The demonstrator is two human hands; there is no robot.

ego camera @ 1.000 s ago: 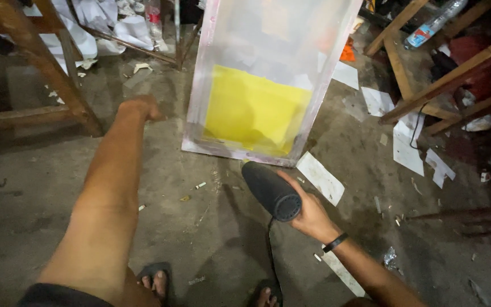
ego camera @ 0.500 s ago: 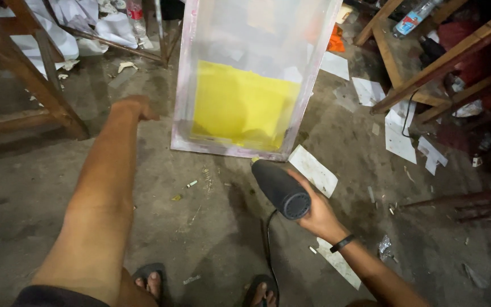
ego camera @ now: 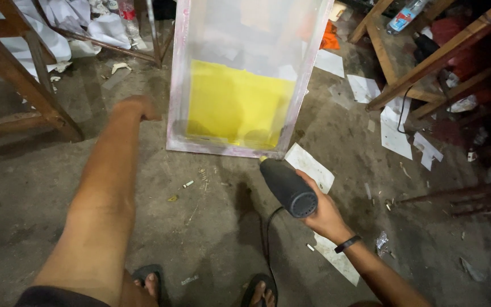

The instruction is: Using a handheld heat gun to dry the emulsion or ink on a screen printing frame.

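1. Right hand (ego camera: 325,210), lower right of centre: fingers clamped round the rear of a dark blower (ego camera: 286,185); its cord (ego camera: 268,239) drops toward the bottom edge.
2. Blower long axis runs lower right to upper left. Nozzle tip sits just short of the bottom rail of the screen frame (ego camera: 225,149), not touching.
3. Frame stands tilted at top centre; yellow coated panel (ego camera: 237,105) fills its lower half, directly beyond the nozzle.
4. Left hand (ego camera: 137,107): fingers curled together, near the frame's left rail; contact cannot be told.
5. Right hand nearer the bottom rail. Open concrete floor (ego camera: 211,227) below; wooden trestles (ego camera: 29,96) crowd upper left and upper right; paper scraps (ego camera: 311,165) under the blower.
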